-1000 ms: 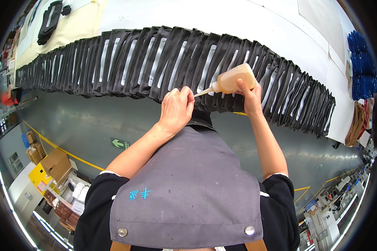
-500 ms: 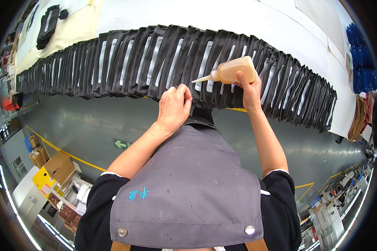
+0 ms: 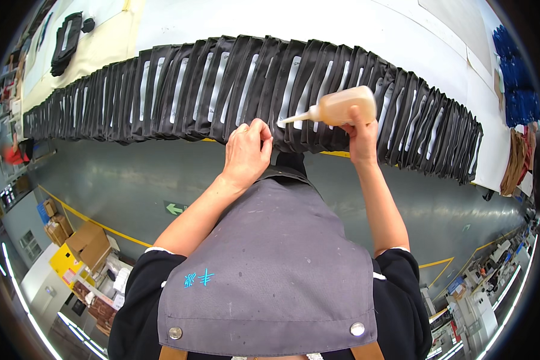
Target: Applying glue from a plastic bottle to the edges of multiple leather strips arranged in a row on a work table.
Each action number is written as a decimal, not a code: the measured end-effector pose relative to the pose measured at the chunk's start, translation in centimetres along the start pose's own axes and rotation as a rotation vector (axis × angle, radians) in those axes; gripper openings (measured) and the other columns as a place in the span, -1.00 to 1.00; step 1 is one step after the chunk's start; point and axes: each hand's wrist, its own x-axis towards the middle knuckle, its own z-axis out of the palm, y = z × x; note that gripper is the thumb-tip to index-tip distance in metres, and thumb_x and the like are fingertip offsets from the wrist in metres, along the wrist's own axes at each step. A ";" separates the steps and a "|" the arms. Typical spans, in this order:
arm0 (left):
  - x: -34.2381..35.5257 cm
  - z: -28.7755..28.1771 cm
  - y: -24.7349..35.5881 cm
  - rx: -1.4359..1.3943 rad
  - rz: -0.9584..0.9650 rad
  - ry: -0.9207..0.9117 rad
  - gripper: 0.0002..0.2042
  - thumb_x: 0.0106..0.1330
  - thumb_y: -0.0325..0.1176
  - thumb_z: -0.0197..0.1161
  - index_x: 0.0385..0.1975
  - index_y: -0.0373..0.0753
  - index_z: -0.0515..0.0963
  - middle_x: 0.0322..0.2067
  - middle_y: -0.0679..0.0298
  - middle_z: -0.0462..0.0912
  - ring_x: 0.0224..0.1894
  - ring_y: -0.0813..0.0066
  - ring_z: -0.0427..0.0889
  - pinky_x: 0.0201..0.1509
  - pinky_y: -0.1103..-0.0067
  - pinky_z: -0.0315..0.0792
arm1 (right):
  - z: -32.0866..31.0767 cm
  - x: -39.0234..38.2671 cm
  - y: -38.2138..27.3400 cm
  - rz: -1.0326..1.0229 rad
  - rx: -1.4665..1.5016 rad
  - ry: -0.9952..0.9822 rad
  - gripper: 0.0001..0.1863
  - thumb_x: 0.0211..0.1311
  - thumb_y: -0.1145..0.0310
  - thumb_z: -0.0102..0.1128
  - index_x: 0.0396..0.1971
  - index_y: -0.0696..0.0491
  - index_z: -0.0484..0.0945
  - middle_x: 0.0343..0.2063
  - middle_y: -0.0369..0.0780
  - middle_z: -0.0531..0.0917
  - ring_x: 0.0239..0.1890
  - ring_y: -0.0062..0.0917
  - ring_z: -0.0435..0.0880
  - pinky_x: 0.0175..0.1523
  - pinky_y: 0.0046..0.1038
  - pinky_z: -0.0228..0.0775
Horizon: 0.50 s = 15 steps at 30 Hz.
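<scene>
A long row of overlapping black fabric pieces (image 3: 192, 90), many with a pale strip, runs along the near side of the white table. My right hand (image 3: 363, 135) is closed around a translucent squeeze bottle (image 3: 348, 105) with amber tones, tipped so its thin nozzle points left and slightly down. The nozzle tip is just over a pale strip, near my left hand (image 3: 247, 150). That hand is closed in a pinch at the near edge of the row; its fingertips are partly hidden, so what they grip cannot be made out.
The white table (image 3: 396, 36) extends beyond the row. A separate black bundle (image 3: 66, 45) lies at the far left, and blue fabric (image 3: 516, 78) hangs at the right. Below is grey floor with yellow lines; cardboard boxes (image 3: 89, 243) stand at lower left.
The bottle and my right hand have moved slightly right and nearer to me, with the nozzle tip a little lower. My left hand stays pinched at almost the same place.
</scene>
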 end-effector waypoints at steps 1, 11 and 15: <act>0.0 0.0 0.1 -0.010 0.001 0.010 -0.88 0.08 -0.49 0.24 -0.46 -0.24 0.41 -0.55 0.26 0.53 -0.40 0.24 0.49 -0.22 0.36 0.36 | -0.3 0.0 -0.1 0.010 0.106 0.066 -0.54 0.19 0.09 0.22 -0.07 0.12 0.45 -0.24 -0.25 0.59 -0.19 -0.55 0.61 -0.14 -0.54 0.54; 0.3 2.3 1.8 0.320 0.298 0.037 -0.86 0.05 -0.30 0.35 -0.55 -0.20 0.55 -0.47 0.30 0.51 -0.29 0.32 0.40 -0.23 0.44 0.24 | -7.9 0.5 -3.1 -0.049 1.401 0.146 -0.44 -0.01 0.14 0.38 -0.03 0.09 0.46 -0.09 -0.23 0.58 -0.02 -0.39 0.57 -0.20 -0.53 0.59; 1.3 2.6 2.2 0.355 0.356 0.048 -0.89 0.03 -0.36 0.34 -0.54 -0.21 0.55 -0.48 0.31 0.52 -0.27 0.32 0.44 -0.17 0.43 0.25 | -8.2 -1.3 -3.5 -0.065 1.191 0.198 -0.45 0.07 0.06 0.31 -0.04 0.12 0.46 -0.10 -0.20 0.58 -0.01 -0.37 0.56 -0.21 -0.56 0.57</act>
